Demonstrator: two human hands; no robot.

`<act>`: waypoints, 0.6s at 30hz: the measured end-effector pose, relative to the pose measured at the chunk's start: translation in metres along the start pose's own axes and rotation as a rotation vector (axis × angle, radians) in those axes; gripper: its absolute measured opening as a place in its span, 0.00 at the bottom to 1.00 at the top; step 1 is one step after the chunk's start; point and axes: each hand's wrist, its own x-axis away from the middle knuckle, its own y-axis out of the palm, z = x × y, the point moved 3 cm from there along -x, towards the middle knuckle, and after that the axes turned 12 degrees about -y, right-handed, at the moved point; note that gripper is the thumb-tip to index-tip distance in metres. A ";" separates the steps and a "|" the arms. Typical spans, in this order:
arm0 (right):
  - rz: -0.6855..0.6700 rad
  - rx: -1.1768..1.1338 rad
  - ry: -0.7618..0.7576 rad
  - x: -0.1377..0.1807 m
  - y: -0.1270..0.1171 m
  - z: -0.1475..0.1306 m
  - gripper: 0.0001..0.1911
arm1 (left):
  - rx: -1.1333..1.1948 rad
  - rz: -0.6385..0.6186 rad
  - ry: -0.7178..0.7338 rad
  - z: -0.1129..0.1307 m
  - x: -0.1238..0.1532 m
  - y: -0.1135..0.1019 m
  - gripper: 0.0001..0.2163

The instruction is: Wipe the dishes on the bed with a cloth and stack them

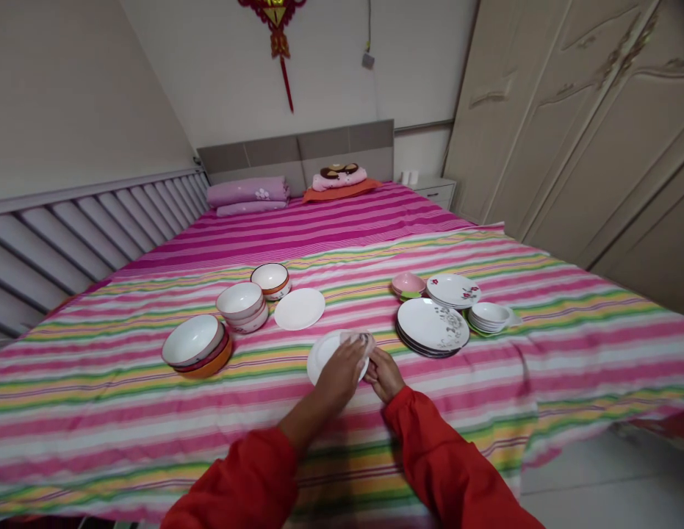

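Observation:
A small white plate [320,355] is held tilted above the striped cloth in the middle. My left hand [342,366] lies over its face, fingers pressed on a thin pale wiping cloth [366,339] near the plate's upper right rim. At the right edge, my right hand [384,373] grips the plate, its fingers partly hidden behind the rim. Another white plate [300,308] lies flat just beyond, to the left. Closest on the right is a stack of dark-edged plates [430,323] with a grey floral pattern.
Stacked bowls stand on the left: orange-and-red ones [192,342], white-and-pink ones [240,301] and brown-rimmed ones [270,278]. Pink bowls [408,283], flowered plates [452,289] and small white dishes [489,314] sit on the right. The striped cloth [154,426] covers the bed.

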 end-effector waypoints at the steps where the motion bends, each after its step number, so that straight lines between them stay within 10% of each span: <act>1: 0.011 0.004 -0.006 0.000 0.000 0.000 0.17 | -0.033 -0.002 0.042 0.004 0.009 0.004 0.21; 11: -0.059 0.017 0.009 0.001 0.002 0.000 0.21 | -0.258 0.026 -0.068 -0.062 0.088 0.031 0.22; 18: -0.073 0.054 0.011 0.001 0.004 -0.002 0.22 | 0.179 0.180 -0.351 -0.088 0.037 -0.013 0.24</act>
